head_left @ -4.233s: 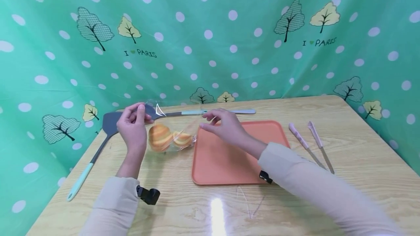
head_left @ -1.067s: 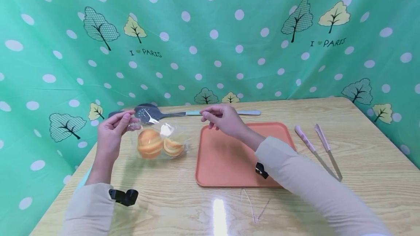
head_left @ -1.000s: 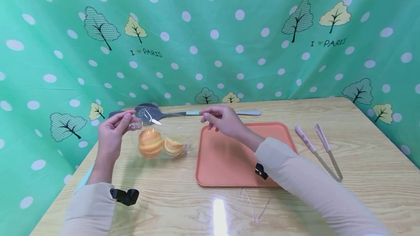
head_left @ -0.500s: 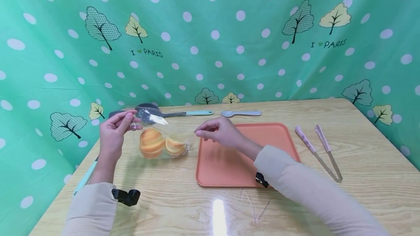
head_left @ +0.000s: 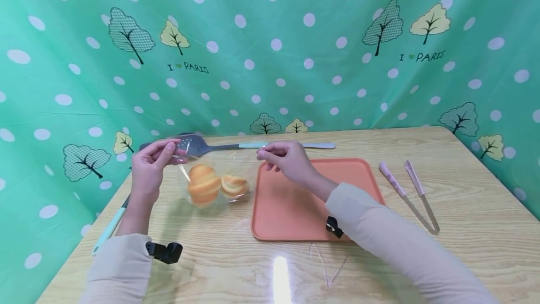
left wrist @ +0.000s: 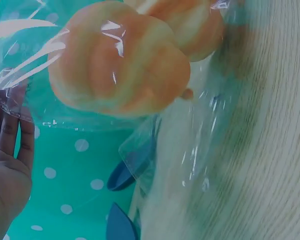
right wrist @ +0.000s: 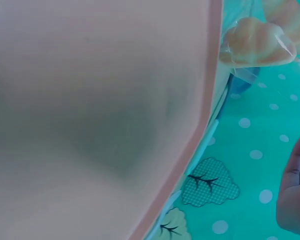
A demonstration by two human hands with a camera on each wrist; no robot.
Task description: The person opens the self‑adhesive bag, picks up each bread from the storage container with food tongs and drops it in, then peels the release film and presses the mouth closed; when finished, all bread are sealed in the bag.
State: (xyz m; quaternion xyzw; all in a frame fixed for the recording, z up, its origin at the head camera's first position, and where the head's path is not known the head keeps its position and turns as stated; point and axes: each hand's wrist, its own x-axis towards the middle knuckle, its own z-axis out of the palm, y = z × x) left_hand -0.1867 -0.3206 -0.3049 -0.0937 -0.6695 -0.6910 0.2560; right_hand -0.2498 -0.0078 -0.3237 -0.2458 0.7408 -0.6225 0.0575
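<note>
A clear plastic bag (head_left: pixel 240 165) hangs above the left part of the table. Inside are a large, ridged orange-brown bun (head_left: pixel 203 186) and a smaller bun (head_left: pixel 234 186), side by side near its lower edge. My left hand (head_left: pixel 149 165) pinches the bag's upper left corner between thumb and fingers; in the left wrist view the fingers (left wrist: pixel 9 132) lie behind the film. My right hand (head_left: pixel 291 161), over the tray's back left corner, pinches the opposite upper edge. In the right wrist view its fingertips are cut off.
An orange tray (head_left: pixel 274 219) lies below my right hand. To its right are tongs with pinkish handles (head_left: pixel 392 178). Behind are a slotted turner (head_left: pixel 194 145) and a pale spoon (head_left: pixel 318 145). A turquoise handle (head_left: pixel 108 230) lies at left, and a thin V-shaped strand (head_left: pixel 326 269) in front.
Over the last half second my right hand has risen and gone slightly right. The buns have swung right, and the smaller one has turned. Earlier, both hands and the bag shifted left.
</note>
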